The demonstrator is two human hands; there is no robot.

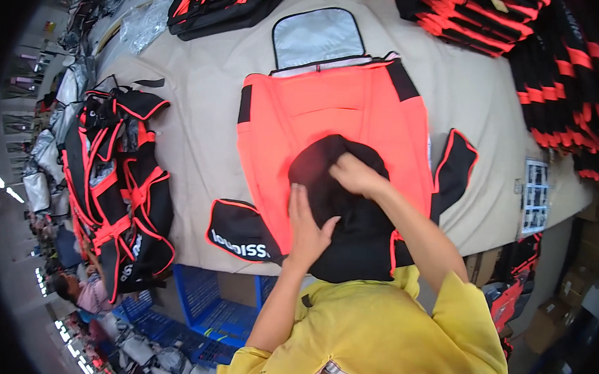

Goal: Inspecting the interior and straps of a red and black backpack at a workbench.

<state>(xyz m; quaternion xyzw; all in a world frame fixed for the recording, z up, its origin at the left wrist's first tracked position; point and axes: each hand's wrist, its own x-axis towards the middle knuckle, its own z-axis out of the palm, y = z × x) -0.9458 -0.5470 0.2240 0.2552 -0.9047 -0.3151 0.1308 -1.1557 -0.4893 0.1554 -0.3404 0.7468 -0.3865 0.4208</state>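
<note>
The left hand (307,225) lies flat, fingers spread, pressing on the near left side of a rounded black fabric panel (342,217), and the right hand (355,175) curls loosely over its far edge, fingers bent onto the cloth. This black panel sits on top of a large bright orange fabric bag body (330,127), spread open on the beige cloth-covered worktable (202,92) directly in front of the person in yellow sleeves. A silver-grey lined flap (317,37) stands open at the bag's far end. To the left lies a heap of black-and-orange strapped bags (117,189), and more black-and-orange stacks (566,87) sit at the far right. A blue plastic crate (210,305) shows under the table edge.
</note>
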